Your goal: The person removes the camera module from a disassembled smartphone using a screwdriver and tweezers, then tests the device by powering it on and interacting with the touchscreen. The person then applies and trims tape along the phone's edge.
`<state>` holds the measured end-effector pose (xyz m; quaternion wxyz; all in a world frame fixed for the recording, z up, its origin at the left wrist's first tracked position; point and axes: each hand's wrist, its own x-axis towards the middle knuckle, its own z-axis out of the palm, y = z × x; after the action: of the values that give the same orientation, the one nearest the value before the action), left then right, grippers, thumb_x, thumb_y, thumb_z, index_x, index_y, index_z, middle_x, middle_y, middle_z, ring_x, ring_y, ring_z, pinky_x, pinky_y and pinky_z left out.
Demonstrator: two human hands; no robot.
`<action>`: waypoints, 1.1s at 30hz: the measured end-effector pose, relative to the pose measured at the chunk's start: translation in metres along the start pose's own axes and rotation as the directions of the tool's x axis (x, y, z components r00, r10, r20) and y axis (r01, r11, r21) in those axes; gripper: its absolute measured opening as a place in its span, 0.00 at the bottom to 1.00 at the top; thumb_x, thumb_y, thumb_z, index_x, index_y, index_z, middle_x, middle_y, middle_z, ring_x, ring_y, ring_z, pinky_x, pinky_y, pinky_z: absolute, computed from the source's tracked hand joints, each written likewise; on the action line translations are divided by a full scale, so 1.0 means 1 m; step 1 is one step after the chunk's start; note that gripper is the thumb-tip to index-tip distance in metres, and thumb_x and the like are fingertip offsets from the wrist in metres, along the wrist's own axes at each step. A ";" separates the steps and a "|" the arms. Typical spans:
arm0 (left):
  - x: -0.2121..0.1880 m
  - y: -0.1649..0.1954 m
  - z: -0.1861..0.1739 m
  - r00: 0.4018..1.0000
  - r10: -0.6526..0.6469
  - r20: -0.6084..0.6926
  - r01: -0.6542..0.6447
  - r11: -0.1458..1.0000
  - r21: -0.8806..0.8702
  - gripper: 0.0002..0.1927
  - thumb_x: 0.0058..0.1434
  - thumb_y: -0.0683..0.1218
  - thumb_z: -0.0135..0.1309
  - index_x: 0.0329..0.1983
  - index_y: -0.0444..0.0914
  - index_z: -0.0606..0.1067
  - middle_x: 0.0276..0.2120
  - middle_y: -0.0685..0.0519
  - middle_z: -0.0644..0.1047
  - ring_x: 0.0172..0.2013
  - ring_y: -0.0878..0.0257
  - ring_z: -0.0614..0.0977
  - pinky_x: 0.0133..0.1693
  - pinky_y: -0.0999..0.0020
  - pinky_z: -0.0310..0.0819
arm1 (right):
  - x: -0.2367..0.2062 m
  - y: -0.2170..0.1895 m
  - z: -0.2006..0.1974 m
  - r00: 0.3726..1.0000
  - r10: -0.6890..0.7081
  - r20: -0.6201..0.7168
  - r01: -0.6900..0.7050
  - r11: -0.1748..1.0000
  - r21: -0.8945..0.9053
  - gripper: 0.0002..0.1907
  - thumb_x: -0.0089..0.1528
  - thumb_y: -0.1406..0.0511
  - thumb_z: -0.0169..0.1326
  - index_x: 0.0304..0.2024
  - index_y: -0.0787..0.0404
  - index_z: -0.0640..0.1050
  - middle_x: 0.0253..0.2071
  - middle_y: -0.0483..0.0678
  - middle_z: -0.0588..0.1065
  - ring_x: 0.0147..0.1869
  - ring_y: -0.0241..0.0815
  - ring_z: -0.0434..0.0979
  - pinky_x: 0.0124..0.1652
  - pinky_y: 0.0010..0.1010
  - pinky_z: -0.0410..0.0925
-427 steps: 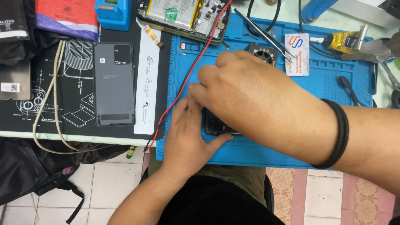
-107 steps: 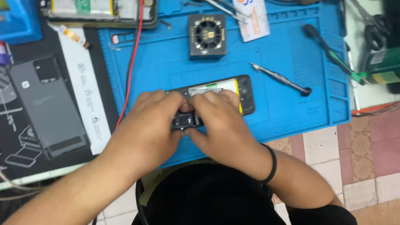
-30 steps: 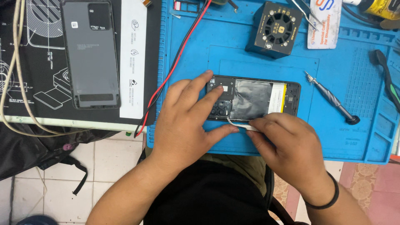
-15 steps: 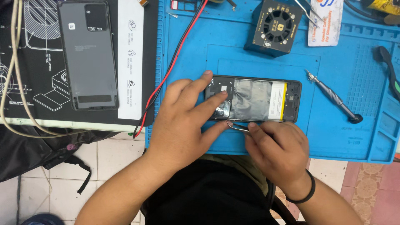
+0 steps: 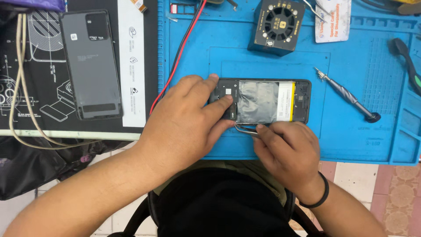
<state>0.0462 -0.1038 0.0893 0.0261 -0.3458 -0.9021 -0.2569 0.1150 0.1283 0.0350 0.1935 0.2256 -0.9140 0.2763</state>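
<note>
Opened phone (image 5: pixel 263 102) lying flat on blue mat (image 5: pixel 280 145), left hand (image 5: pixel 184 125) pressing 2 fingers onto its left end, right hand (image 5: pixel 287 149) pinching metal tweezers (image 5: pixel 245 128) (tips at phone's lower edge), screwdriver (image 5: pixel 348 95) nearby.

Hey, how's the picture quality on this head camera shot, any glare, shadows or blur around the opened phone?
Head view: even, soft light and sharp focus; mild sheen on the silvery foil of the opened phone; faint shadows under the left hand and right hand; the tweezers stay clear.
</note>
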 end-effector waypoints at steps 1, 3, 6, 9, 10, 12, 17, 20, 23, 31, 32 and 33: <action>0.001 0.001 -0.001 1.000 0.010 0.002 -0.010 1.000 -0.007 0.22 0.59 0.51 0.64 0.52 0.33 0.81 0.56 0.36 0.75 0.52 0.46 0.75 0.54 0.55 0.71 | 0.000 0.000 -0.001 1.000 0.001 -0.002 -0.001 1.000 0.007 0.15 0.52 0.72 0.69 0.41 0.65 0.81 0.32 0.47 0.72 0.32 0.45 0.72 0.32 0.37 0.64; 0.005 0.001 -0.002 1.000 0.026 0.012 -0.026 1.000 -0.010 0.22 0.60 0.51 0.63 0.52 0.33 0.80 0.56 0.35 0.75 0.51 0.46 0.75 0.54 0.55 0.71 | 0.001 0.000 -0.003 1.000 0.004 -0.012 -0.004 1.000 0.022 0.15 0.52 0.72 0.68 0.41 0.64 0.80 0.33 0.47 0.72 0.33 0.45 0.73 0.33 0.37 0.65; 0.005 0.002 -0.003 0.999 0.024 0.025 -0.023 1.000 -0.008 0.21 0.61 0.51 0.63 0.52 0.33 0.81 0.55 0.36 0.75 0.51 0.46 0.75 0.53 0.54 0.71 | 0.000 0.000 -0.011 0.999 0.042 0.003 -0.042 0.998 0.040 0.14 0.53 0.72 0.68 0.40 0.63 0.80 0.33 0.47 0.73 0.33 0.45 0.73 0.33 0.37 0.65; 0.006 0.001 -0.003 1.000 0.021 0.010 -0.021 0.999 -0.025 0.20 0.62 0.51 0.62 0.51 0.33 0.81 0.55 0.37 0.75 0.51 0.46 0.76 0.53 0.55 0.72 | -0.003 0.003 -0.023 0.995 0.099 0.021 -0.099 0.995 0.017 0.13 0.53 0.71 0.68 0.40 0.63 0.81 0.33 0.47 0.74 0.32 0.44 0.73 0.31 0.36 0.65; 0.007 0.000 -0.004 1.000 0.016 0.013 -0.016 0.999 -0.039 0.19 0.63 0.50 0.62 0.51 0.33 0.81 0.54 0.38 0.76 0.51 0.46 0.76 0.54 0.55 0.72 | -0.004 0.005 -0.026 0.993 0.119 0.030 -0.119 0.993 0.007 0.13 0.53 0.71 0.68 0.40 0.63 0.81 0.33 0.47 0.74 0.32 0.44 0.73 0.30 0.36 0.64; 0.009 -0.001 -0.003 1.000 -0.016 0.024 0.017 0.997 -0.075 0.17 0.64 0.50 0.61 0.50 0.34 0.82 0.53 0.39 0.76 0.52 0.46 0.76 0.54 0.55 0.72 | -0.006 0.011 -0.030 0.990 0.139 0.003 -0.139 0.990 -0.026 0.13 0.56 0.71 0.68 0.41 0.62 0.80 0.36 0.47 0.75 0.36 0.45 0.75 0.34 0.36 0.66; 0.017 -0.002 -0.004 0.980 -0.163 0.115 0.180 0.971 -0.155 0.13 0.66 0.51 0.58 0.45 0.39 0.84 0.50 0.42 0.77 0.51 0.47 0.77 0.52 0.56 0.72 | -0.013 0.019 -0.022 0.988 0.145 -0.048 -0.147 0.989 -0.027 0.12 0.58 0.71 0.68 0.42 0.62 0.79 0.37 0.47 0.75 0.38 0.45 0.76 0.36 0.35 0.67; 0.025 -0.003 -0.007 0.983 -0.145 0.112 0.164 0.969 -0.186 0.11 0.67 0.51 0.57 0.42 0.42 0.86 0.47 0.43 0.77 0.52 0.45 0.74 0.50 0.56 0.70 | -0.015 0.021 -0.020 0.986 0.152 -0.069 -0.153 0.988 -0.010 0.12 0.58 0.71 0.68 0.42 0.62 0.80 0.37 0.47 0.75 0.37 0.45 0.75 0.33 0.33 0.66; 0.035 0.001 -0.006 0.955 -0.263 0.138 0.283 0.946 -0.158 0.11 0.67 0.52 0.58 0.41 0.44 0.87 0.39 0.44 0.76 0.46 0.49 0.74 0.47 0.58 0.71 | -0.016 0.023 -0.020 0.984 0.163 -0.074 -0.163 0.987 0.004 0.12 0.58 0.71 0.68 0.42 0.63 0.80 0.36 0.47 0.75 0.35 0.43 0.74 0.33 0.34 0.65; 0.050 0.011 -0.009 0.874 -0.390 0.289 0.458 0.860 -0.224 0.13 0.67 0.51 0.52 0.41 0.41 0.83 0.28 0.50 0.78 0.32 0.58 0.79 0.36 0.59 0.72 | -0.018 0.028 -0.021 0.983 0.160 -0.091 -0.164 0.986 -0.041 0.11 0.60 0.71 0.67 0.43 0.61 0.80 0.38 0.47 0.75 0.37 0.45 0.74 0.33 0.33 0.65; 0.050 0.012 -0.010 0.875 -0.391 0.285 0.458 0.858 -0.230 0.12 0.68 0.51 0.51 0.41 0.40 0.82 0.27 0.50 0.78 0.32 0.58 0.79 0.36 0.60 0.72 | -0.018 0.028 -0.021 0.983 0.162 -0.089 -0.166 0.985 -0.041 0.11 0.60 0.71 0.67 0.43 0.61 0.80 0.38 0.47 0.75 0.37 0.44 0.74 0.33 0.33 0.65; 0.050 0.011 -0.011 0.844 -0.445 0.300 0.524 0.803 -0.284 0.13 0.68 0.51 0.51 0.41 0.40 0.81 0.27 0.51 0.79 0.31 0.60 0.80 0.35 0.62 0.73 | -0.018 0.028 -0.020 0.983 0.163 -0.087 -0.167 0.985 -0.041 0.11 0.60 0.71 0.68 0.43 0.61 0.80 0.38 0.47 0.75 0.37 0.44 0.74 0.32 0.33 0.65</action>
<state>0.0135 -0.0714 0.1145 -0.2027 -0.1273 -0.8961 -0.3739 0.1203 0.1670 0.0302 0.2133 0.1324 -0.9270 0.2787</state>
